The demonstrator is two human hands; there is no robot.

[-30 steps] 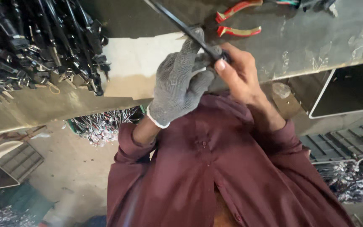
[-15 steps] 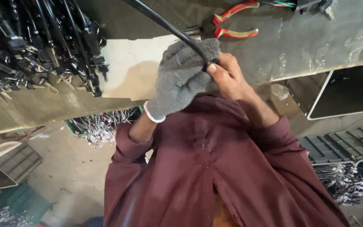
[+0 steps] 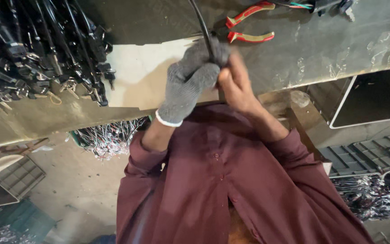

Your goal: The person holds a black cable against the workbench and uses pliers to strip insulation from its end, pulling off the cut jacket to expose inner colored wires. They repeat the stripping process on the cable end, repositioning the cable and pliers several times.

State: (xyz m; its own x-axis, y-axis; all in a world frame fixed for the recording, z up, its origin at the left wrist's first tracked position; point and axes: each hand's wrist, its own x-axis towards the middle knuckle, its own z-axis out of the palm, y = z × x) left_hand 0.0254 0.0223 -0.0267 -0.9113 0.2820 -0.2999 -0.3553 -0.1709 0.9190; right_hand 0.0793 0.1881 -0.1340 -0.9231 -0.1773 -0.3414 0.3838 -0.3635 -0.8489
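Wide grey-green bench (image 3: 321, 49) across the top of the view, a pale sheet (image 3: 141, 77) lying on its near edge. Heaped at the left, a big bundle of black cable assemblies (image 3: 32, 49) with metal ends. Under the bench, more tangles of thin wires (image 3: 109, 138); to the right, dark ribbed trays (image 3: 366, 156) and a white-rimmed bin (image 3: 371, 99). On the bench behind the hands, red-handled pliers (image 3: 249, 22), untouched.

Close above the maroon shirt, both hands meeting over the bench edge. Left hand (image 3: 188, 86) in a grey knit glove, fingers curled tight round a black cable (image 3: 202, 25) that rises from the grip toward the top of the frame. Right hand (image 3: 235, 83) bare, pressed against the glove, fingertips closed on the same cable just beside the gloved grip; blurred, so exact pinch hard to tell.

Probably working the cable end between the two hands. Best done with the gloved grip steady as the anchor, the bare fingertips close to it for fine control, and the cable kept straight above, away from the heap at the left.
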